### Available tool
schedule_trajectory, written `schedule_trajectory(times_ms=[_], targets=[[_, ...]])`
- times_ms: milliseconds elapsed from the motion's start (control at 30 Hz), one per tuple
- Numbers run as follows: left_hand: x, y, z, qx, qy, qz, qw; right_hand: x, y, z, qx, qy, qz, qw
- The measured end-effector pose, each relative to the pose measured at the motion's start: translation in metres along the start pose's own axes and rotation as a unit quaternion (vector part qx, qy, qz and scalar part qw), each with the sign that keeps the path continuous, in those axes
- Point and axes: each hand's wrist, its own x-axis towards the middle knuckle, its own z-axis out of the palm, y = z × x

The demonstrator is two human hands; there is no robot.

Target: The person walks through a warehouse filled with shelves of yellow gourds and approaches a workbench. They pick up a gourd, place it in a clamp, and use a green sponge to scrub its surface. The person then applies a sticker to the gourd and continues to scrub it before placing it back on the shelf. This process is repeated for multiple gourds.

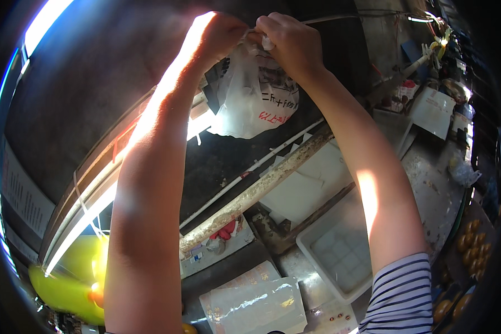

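Observation:
A thin white plastic bag (250,104) with black and red printing hangs from both of my hands, which are raised at arm's length. My left hand (219,39) pinches the bag's gathered top from one side. Close beside it, my right hand (294,44) grips the same top, and a small crumpled bit of plastic shows at its fingers. The fingertips are partly hidden where the hands nearly meet. The lower part of the bag looks rounded, but I cannot tell what is inside.
A pole with peeling paint (254,194) slants across below the bag, beside a thin white rod (267,160). Farther down are a white plastic tray (317,267) and a cardboard box (254,309). A lit tube light (79,238) and a blurred yellow-green thing (62,290) are at left.

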Motion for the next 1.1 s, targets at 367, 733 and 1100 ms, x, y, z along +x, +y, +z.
schedule_trajectory(times_ms=[367, 733, 1100], targets=[[-0.007, 0.043, -0.070, 0.257, 0.054, 0.097, 0.960, 0.000, -0.042, -0.037, 0.118, -0.105, 0.098, 0.982], [-0.347, 0.135, -0.338, 0.283, -0.229, 0.010, 0.932, -0.049, -0.152, -0.168, 0.293, 0.192, 0.434, 0.830], [-0.791, 0.247, -0.354, 0.068, 0.243, -0.633, 0.732, -0.255, -0.244, -0.317, 0.235, 0.032, 0.649, 0.722]])
